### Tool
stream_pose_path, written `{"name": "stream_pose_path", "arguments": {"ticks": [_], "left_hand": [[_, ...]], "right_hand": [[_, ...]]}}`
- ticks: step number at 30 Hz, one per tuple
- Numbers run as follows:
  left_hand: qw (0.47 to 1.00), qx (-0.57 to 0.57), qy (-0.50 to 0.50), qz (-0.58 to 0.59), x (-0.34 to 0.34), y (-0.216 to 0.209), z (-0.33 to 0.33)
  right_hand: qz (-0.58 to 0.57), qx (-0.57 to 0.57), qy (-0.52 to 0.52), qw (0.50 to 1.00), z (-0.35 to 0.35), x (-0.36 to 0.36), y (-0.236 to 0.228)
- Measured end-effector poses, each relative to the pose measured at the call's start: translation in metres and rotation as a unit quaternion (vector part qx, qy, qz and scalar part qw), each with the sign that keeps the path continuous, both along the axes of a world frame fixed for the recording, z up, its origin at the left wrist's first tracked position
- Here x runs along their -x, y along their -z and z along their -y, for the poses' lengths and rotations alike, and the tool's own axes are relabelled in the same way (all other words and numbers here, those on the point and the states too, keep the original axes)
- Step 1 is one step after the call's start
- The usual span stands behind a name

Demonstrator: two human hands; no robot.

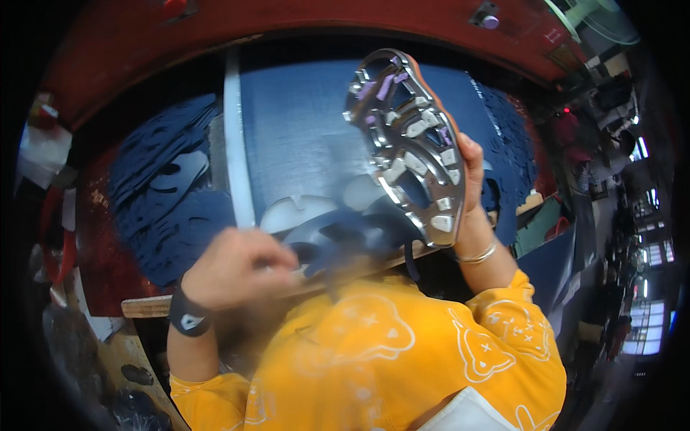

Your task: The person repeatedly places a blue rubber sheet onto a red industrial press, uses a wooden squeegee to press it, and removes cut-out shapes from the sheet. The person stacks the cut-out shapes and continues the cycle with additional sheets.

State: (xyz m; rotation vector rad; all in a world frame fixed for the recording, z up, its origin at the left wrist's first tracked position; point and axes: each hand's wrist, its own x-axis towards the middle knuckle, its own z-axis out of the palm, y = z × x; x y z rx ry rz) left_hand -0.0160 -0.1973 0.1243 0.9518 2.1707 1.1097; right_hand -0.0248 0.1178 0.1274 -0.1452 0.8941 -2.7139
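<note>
While the right hand (471,176) holds a metal cutting die (410,144) upright and tilted, its fingers are wrapped around the die's far edge. The die is a silvery, shoe-part-shaped frame with open cells, pale blocks and purple bits set inside, and an orange rim along its back. It stands above the near edge of a dark blue sheet of material (302,136) spread over the work surface. A thin bangle (478,255) circles the right wrist.

Lower left, the left hand (237,266) is blurred; it is curled closed, pinching dark blue cut pieces (338,248) at the sheet's near edge, beside pale cut-out holes (302,212) in the material. A black wristband (188,316) sits on the left wrist.

To the left of a pale strip (236,136) lies a heap of dark blue offcuts (169,194). A red curved machine surface (302,21) arches above. Yellow patterned sleeves (402,345) fill the lower part of the view.
</note>
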Motion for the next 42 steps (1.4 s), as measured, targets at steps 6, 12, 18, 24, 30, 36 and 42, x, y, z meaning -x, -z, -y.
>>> {"name": "stream_pose_path", "arguments": {"ticks": [6,12,18,24,30,36,42], "left_hand": [[0.896,0.068,-0.265,-0.35,0.014,0.076,-0.022],[0.88,0.018,-0.343,-0.329,-0.009,0.093,-0.036],[0.879,-0.034,-0.341,-0.331,0.001,0.092,-0.034],[0.879,-0.037,-0.358,-0.313,-0.001,0.096,-0.035],[0.881,-0.033,-0.355,-0.31,0.001,0.093,-0.034],[0.888,-0.047,-0.349,-0.297,0.002,0.096,-0.032],[0.894,-0.048,-0.343,-0.283,0.003,0.094,-0.03]], "right_hand": [[-0.085,-0.408,-0.008,0.909,-0.002,0.032,-0.013],[-0.225,-0.658,0.019,0.718,0.055,0.062,0.008],[-0.266,-0.781,0.05,0.563,0.1,0.087,0.036],[-0.261,-0.818,0.063,0.509,0.113,0.079,0.054],[-0.293,-0.826,0.108,0.469,0.117,0.068,0.067],[-0.338,-0.779,0.077,0.523,0.085,0.09,0.052],[-0.312,-0.766,0.04,0.561,0.051,0.116,0.041]]}}
